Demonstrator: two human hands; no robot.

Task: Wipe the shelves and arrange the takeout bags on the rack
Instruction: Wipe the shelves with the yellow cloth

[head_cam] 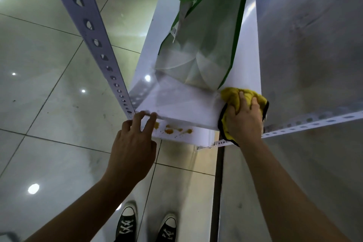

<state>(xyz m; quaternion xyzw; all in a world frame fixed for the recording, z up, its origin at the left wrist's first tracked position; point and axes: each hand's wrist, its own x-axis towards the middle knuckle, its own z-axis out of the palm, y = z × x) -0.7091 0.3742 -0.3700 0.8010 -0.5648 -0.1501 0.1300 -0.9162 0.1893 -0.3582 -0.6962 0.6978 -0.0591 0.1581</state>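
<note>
A white rack shelf (182, 102) runs away from me. On it lies a grey takeout bag with green edges (204, 45), its bottom end toward me. My right hand (242, 119) presses a crumpled yellow cloth with a black hem (233, 94) onto the shelf's near right corner, beside the bag's bottom corner. My left hand (135, 143) rests its fingertips on the shelf's near left edge, fingers spread. A lower shelf (200, 133) peeks out below, with several orange stains (172, 130).
A perforated grey upright (94, 39) rises at the left corner and a perforated rail (306, 124) runs right. A grey wall (314, 45) closes the right side. Glossy floor tiles (49, 55) spread to the left. My black sneakers (145, 226) stand below.
</note>
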